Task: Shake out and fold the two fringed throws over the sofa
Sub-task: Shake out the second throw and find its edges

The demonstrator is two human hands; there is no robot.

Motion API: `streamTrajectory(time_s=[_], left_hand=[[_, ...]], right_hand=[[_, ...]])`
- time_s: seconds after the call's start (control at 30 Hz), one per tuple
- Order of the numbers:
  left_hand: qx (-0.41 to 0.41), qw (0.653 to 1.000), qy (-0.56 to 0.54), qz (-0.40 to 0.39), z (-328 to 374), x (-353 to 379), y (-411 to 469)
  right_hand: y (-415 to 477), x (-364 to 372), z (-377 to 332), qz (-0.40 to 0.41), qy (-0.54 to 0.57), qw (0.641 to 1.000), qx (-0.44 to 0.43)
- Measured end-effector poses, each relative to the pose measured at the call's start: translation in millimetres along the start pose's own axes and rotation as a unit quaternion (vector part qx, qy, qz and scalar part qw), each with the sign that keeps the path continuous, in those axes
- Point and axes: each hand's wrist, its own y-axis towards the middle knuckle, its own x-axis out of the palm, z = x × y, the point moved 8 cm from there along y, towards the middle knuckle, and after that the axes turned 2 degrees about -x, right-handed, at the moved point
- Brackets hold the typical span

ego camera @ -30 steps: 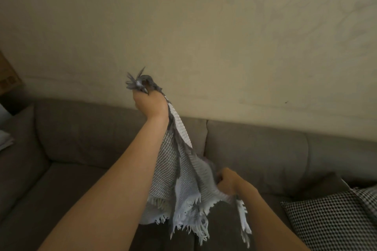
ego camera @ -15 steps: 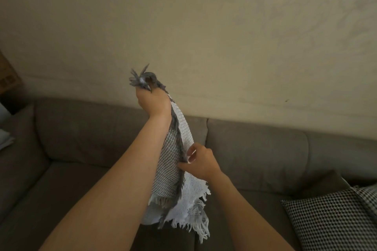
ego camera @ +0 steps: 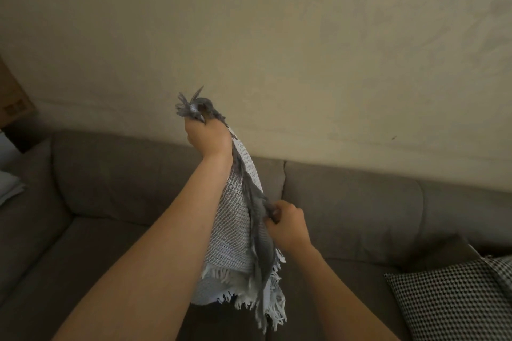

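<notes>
The left hand is clenched round 1 bunched corner of the grey throw, held high above the sofa. The right hand pinches the dark fringe lower down. That lower grip looks to be on loose tassels only, so I'd expect a hard shake to slip them free or twist the cloth.

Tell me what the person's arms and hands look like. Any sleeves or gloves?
No sleeves and no gloves. The left arm and right arm are bare as far as the picture shows. The left hand and right hand are bare too, with no ring, watch or bracelet in sight.
</notes>
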Motion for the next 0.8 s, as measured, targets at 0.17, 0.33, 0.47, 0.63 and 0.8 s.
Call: streamTrajectory(time_s=[0.17, 0.33, 0.47, 0.63, 0.8], left_hand=[[0.0, 1.0, -0.005, -0.003, 3, 1, 0], [-0.005, 1.0, -0.008, -0.002, 1, 1, 2], [-0.003, 1.0, -0.005, -0.006, 0, 2, 1], [-0.019, 1.0, -0.014, -0.005, -3, 5, -6], [-0.021, 1.0, -0.006, 0.004, -1, 4, -4]], right_hand=[[-6, 20, 2, -0.075, -0.09, 0.993, 0.003], [3, -8, 12, 0.011, -0.099, 0.995, 0.028], [1, 8, 6, -0.045, -0.104, 0.993, -0.019], [-6, 17, -7, -0.009, -0.046, 0.996, -0.071], [-21, 11, -34, 0.053, -0.153, 0.968, -0.191]])
